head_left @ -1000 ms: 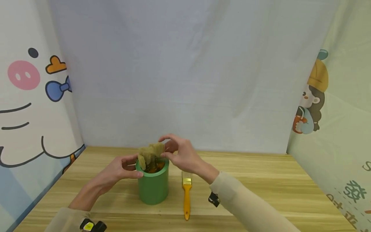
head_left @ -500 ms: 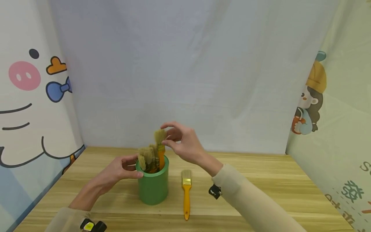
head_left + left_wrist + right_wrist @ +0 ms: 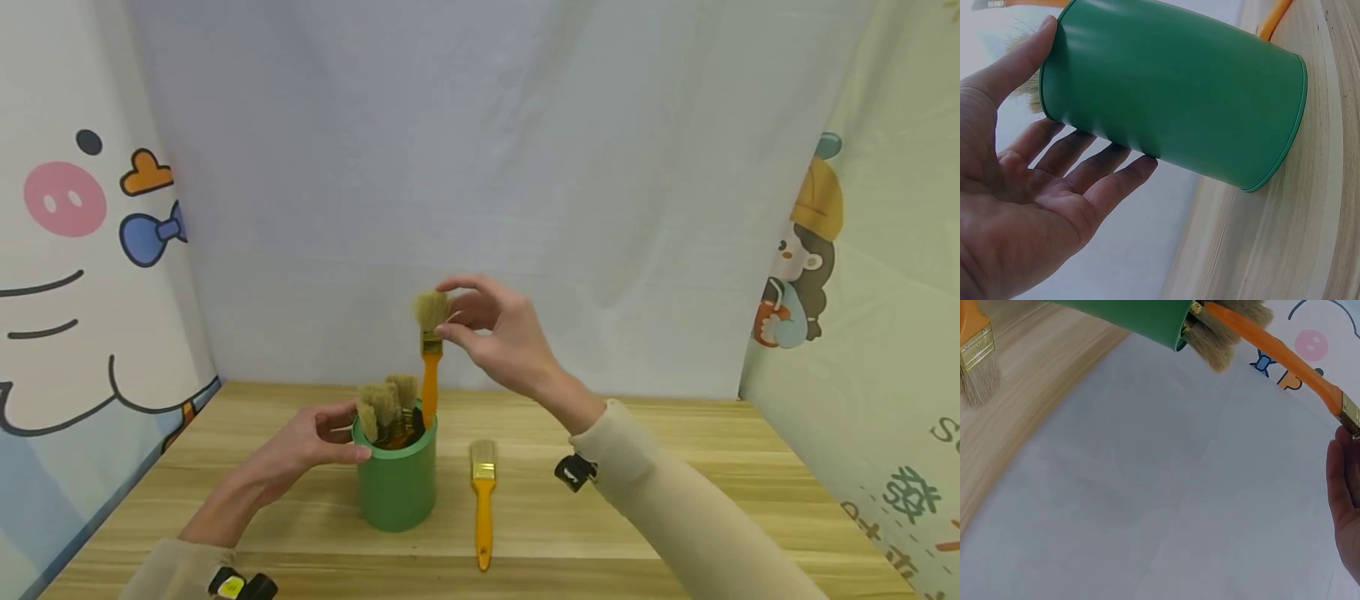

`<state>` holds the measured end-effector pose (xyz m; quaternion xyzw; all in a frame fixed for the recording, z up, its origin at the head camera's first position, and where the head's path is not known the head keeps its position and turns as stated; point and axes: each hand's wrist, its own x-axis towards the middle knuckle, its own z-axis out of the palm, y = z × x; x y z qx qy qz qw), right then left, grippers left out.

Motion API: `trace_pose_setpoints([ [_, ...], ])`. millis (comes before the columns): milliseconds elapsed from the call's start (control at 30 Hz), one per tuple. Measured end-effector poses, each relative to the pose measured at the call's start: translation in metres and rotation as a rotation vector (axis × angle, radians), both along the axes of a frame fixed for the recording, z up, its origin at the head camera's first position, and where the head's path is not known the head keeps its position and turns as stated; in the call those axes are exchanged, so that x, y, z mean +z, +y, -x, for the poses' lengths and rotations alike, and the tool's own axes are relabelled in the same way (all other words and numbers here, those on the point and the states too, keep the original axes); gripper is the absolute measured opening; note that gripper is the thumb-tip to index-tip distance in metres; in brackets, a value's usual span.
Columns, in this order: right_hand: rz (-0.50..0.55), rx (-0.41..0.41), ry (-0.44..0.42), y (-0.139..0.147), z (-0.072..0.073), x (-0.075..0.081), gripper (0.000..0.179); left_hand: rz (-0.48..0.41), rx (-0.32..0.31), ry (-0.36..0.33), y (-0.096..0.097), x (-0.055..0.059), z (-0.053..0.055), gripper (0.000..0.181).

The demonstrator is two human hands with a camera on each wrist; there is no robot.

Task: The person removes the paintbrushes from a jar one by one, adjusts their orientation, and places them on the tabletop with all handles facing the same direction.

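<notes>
The right hand has raised one flat, orange-handled, tan-bristled paintbrush since the earlier frame. Nearest: one similar orange-handled brush on the pale wood-grain table. Next: one green cylindrical cup — left hand curled about its rim — containing at least three tan-bristled brushes, exact count hidden. Beyond: the raised paintbrush, near upright, handle end at the cup's mouth, pinched at its gold metal ferrule. Likely light, stiff-handled, soft-bristled: hold ferrule or handle.

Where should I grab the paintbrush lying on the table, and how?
I'd pinch the paintbrush around the middle of its orange handle, coming from above and the right. It lies flat with the slim handle's long sides uncovered, and the green cup stands on its left.
</notes>
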<state>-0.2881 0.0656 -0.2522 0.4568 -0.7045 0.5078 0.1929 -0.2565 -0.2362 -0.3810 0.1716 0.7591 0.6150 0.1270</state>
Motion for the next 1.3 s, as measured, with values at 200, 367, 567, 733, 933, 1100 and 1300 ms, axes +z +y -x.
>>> trace_pose_setpoints([
  [200,0.010,-0.037,-0.036,0.018,0.001,0.003,0.041,-0.016,-0.011,0.011,-0.001,-0.002,0.000,0.093],
  [367,0.026,-0.068,-0.074,0.034,0.004,-0.005,0.041,-0.017,-0.010,0.010,-0.001,-0.003,0.000,0.093],
  [567,-0.004,-0.119,-0.114,0.051,0.008,-0.024,0.041,-0.010,-0.003,-0.005,-0.001,-0.002,-0.002,0.095],
  [733,-0.048,-0.168,-0.158,0.061,0.008,-0.041,0.041,-0.009,-0.001,-0.009,-0.002,-0.001,-0.002,0.096],
  [933,-0.076,-0.200,-0.201,0.074,0.009,-0.061,0.041,-0.004,-0.003,-0.005,-0.002,-0.001,-0.001,0.095],
  [1100,-0.090,-0.217,-0.262,0.082,0.010,-0.077,0.042,-0.009,-0.007,-0.002,-0.002,-0.001,-0.001,0.094],
  [1300,-0.109,-0.229,-0.330,0.089,0.009,-0.094,0.041,-0.007,-0.002,-0.002,-0.002,0.000,-0.001,0.095],
])
